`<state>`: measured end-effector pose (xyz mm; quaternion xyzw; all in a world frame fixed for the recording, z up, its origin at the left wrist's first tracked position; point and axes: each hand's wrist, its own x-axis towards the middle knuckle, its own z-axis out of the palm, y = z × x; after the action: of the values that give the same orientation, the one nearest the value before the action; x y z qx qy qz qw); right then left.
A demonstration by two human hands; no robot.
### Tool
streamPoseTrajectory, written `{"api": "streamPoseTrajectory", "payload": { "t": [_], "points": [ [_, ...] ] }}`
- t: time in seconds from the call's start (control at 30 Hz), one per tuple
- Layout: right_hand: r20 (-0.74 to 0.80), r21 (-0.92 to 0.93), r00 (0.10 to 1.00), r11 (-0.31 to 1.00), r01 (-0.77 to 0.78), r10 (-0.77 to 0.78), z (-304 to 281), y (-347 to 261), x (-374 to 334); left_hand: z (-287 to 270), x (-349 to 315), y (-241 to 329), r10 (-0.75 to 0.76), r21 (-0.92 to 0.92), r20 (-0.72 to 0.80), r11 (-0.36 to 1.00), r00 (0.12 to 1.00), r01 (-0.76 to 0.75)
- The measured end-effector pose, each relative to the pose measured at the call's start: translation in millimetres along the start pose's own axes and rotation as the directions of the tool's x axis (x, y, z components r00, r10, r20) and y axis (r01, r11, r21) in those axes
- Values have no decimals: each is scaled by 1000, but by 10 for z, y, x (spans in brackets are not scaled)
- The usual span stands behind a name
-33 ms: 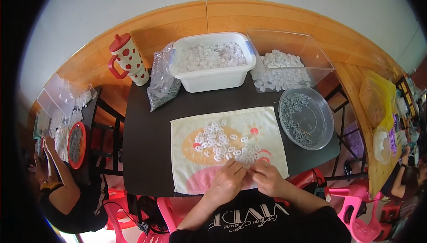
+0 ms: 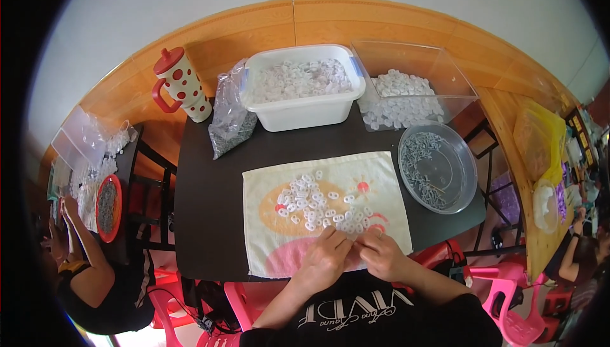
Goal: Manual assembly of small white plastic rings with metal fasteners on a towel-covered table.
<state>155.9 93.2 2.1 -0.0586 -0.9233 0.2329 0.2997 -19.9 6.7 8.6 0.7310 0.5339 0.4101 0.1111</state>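
Observation:
At the near edge of a pale printed towel (image 2: pixel 387 188), my left hand (image 2: pixel 325 257) and my right hand (image 2: pixel 381 255) meet with fingertips pinched close together. Both are closed, and whatever sits between the fingers is too small and hidden to make out. Just beyond them lies a loose heap of small white plastic pieces with two holes each (image 2: pixel 311 201). A few of these pieces (image 2: pixel 352 221) lie right at my fingertips. To the right of the towel, a round clear tub (image 2: pixel 454 169) holds many small grey parts along its left side.
At the back of the dark table (image 2: pixel 210 220) stand a white basin (image 2: pixel 305 118) of translucent pieces and a clear bin (image 2: pixel 454 108) of whitish discs. A plastic bag (image 2: pixel 229 112) of grey parts and a spotted tumbler (image 2: pixel 184 86) stand left. Another person (image 2: pixel 95 277) works at far left.

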Motion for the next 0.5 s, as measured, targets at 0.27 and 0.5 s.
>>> {"api": "streamPoseTrajectory", "payload": {
  "t": [0.27,0.5],
  "points": [
    [68,5,998,1000,-15,14,-23,26,14,-16,12,-39,21,43,56,999,998,-23],
    [-11,122,999,991,-48,50,-10,98,15,-24,-9,-21,16,0,32,1000,999,-16]
  ]
}}
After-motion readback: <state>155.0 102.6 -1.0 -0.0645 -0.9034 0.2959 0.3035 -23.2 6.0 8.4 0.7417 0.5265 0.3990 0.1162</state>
